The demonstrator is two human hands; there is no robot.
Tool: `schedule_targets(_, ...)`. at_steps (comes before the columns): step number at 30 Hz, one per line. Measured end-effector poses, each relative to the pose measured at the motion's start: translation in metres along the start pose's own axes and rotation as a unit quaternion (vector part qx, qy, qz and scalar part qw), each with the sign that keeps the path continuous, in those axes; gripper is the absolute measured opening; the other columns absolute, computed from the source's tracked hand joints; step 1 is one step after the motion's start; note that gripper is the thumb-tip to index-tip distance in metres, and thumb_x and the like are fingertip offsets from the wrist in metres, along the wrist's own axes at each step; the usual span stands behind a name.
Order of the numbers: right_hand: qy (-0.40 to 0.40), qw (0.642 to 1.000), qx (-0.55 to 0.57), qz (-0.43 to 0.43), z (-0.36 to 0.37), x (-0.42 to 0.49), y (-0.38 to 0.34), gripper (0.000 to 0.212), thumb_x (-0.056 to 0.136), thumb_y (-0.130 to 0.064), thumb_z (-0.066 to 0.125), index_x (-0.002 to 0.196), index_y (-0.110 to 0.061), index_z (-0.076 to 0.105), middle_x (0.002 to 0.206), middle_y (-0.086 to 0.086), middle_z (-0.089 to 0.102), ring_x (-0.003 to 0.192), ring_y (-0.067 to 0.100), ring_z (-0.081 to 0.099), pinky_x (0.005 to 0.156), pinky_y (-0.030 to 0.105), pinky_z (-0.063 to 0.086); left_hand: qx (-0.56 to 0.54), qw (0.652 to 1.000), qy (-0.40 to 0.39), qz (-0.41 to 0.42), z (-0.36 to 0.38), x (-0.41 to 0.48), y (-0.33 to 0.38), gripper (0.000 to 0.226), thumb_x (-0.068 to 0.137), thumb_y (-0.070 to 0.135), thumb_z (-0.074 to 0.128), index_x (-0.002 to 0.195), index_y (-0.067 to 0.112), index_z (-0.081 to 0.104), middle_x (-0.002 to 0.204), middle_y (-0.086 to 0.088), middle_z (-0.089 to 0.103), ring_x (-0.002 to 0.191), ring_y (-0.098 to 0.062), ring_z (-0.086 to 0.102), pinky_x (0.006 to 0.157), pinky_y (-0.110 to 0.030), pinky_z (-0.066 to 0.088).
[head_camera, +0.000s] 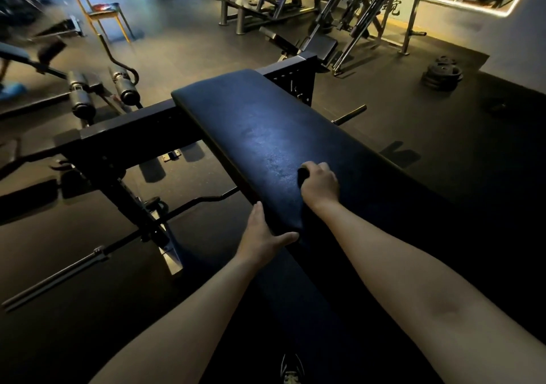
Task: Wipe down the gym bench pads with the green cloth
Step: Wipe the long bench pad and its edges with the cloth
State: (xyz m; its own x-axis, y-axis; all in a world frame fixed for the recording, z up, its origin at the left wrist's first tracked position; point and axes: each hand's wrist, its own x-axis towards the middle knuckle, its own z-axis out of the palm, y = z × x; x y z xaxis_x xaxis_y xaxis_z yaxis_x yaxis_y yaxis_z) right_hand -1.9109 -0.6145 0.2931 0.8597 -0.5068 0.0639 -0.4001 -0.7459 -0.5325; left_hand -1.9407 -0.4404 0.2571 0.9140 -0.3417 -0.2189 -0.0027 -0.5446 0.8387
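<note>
A long dark blue bench pad (254, 123) runs from the centre toward the lower right. My right hand (320, 184) rests on its near part with fingers curled round a dark bunched cloth (302, 174), of which only a small edge shows; its colour cannot be made out in the dim light. My left hand (263, 236) grips the pad's near left corner, thumb along the end edge, fingers on the side. A second, lower pad (283, 289) lies in shadow between my forearms.
The bench's black steel frame (118, 135) crosses to the left, with a barbell (97, 253) low beside it. Roller pads (79, 94) stand at the left, weight plates (443, 73) on the floor at right, an orange chair (103, 14) and machines behind. My shoe (291, 369) shows at the bottom.
</note>
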Motion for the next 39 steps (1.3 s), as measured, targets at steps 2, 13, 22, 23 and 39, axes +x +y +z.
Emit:
schedule_targets(2, -0.031, 0.998, -0.008, -0.061, 0.012, -0.017, -0.019, 0.039, 0.091, -0.006, 0.043, 0.120, -0.020, 0.063, 0.120, 0.015, 0.052, 0.108, 0.038, 0.051, 0.094, 0.037, 0.040, -0.041, 0.999, 0.000, -0.005, 0.004, -0.007, -0.006, 0.116, 0.071, 0.036, 0.089, 0.159, 0.013, 0.017, 0.163, -0.003, 0.026, 0.148, -0.014, 0.027, 0.122, -0.033, 0.026)
schedule_targets(13, -0.163, 0.962, 0.004, -0.219, 0.014, -0.103, -0.035, 0.033, 0.092, -0.019, 0.059, 0.123, -0.026, 0.068, 0.111, 0.010, 0.061, 0.104, 0.028, 0.060, 0.092, 0.041, 0.047, -0.344, 0.934, 0.088, -0.048, -0.002, -0.031, -0.022, 0.045, 0.099, 0.007, 0.050, 0.137, 0.030, 0.045, 0.134, -0.005, 0.056, 0.110, -0.017, 0.063, 0.089, -0.034, 0.056)
schedule_targets(22, -0.135, 0.954, 0.079, -0.256, 0.009, -0.109, -0.018, 0.065, 0.081, -0.013, 0.063, 0.144, -0.015, 0.048, 0.132, 0.006, 0.059, 0.121, 0.024, 0.050, 0.108, 0.031, 0.037, -0.386, 0.909, 0.143, -0.064, 0.002, -0.019, -0.010, 0.030, 0.094, 0.002, 0.058, 0.117, 0.020, 0.053, 0.112, -0.008, 0.066, 0.108, -0.027, 0.064, 0.089, -0.035, 0.055)
schedule_targets(23, -0.090, 0.961, 0.070, -0.254, 0.008, -0.107, -0.011, 0.058, 0.082, -0.016, 0.061, 0.140, -0.014, 0.053, 0.130, 0.004, 0.060, 0.120, 0.022, 0.050, 0.107, 0.031, 0.038, -0.351, 0.916, 0.185, -0.060, -0.002, -0.014, -0.013, 0.031, 0.092, 0.000, 0.059, 0.114, 0.020, 0.052, 0.112, -0.010, 0.064, 0.109, -0.029, 0.063, 0.094, -0.039, 0.054)
schedule_targets(39, 0.060, 0.974, -0.081, -0.203, 0.026, -0.098, 0.008, 0.042, 0.079, -0.026, 0.042, 0.109, -0.019, 0.070, 0.103, 0.001, 0.061, 0.099, 0.027, 0.056, 0.082, 0.041, 0.044, -0.175, 0.968, 0.162, -0.080, 0.021, 0.039, -0.006, 0.025, 0.099, 0.016, 0.051, 0.118, 0.001, 0.054, 0.130, -0.020, 0.046, 0.125, -0.033, 0.041, 0.109, -0.032, 0.029)
